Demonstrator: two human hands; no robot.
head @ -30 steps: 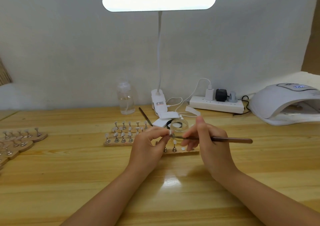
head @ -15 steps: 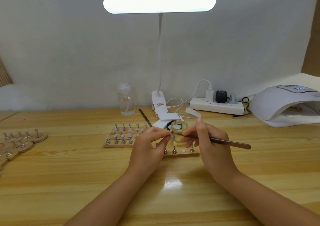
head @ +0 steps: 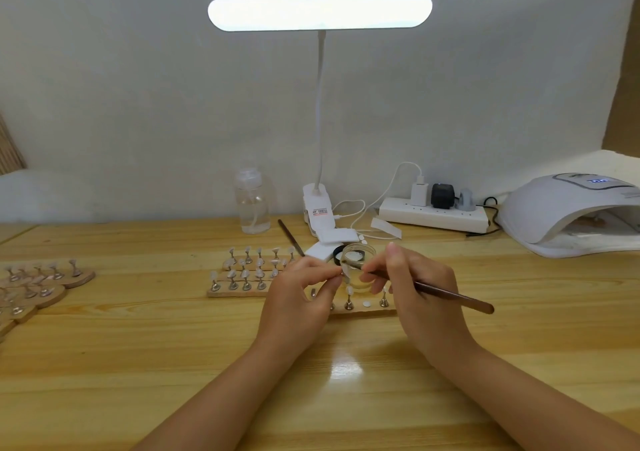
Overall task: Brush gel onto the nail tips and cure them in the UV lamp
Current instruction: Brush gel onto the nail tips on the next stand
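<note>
Right hand gripping slim metallic brush, left hand pinching translucent nail tip — round glass jar behind

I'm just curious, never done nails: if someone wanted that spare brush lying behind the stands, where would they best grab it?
Probably the far upper end of the spare brush, from above. It lies slanted on the table, and its near end runs down toward the nail stands and the left hand, so that end is crowded.

Brush handle lowered

The brush, pinched by the right hand, has been tilted so its rear end sits lower than before.
</note>
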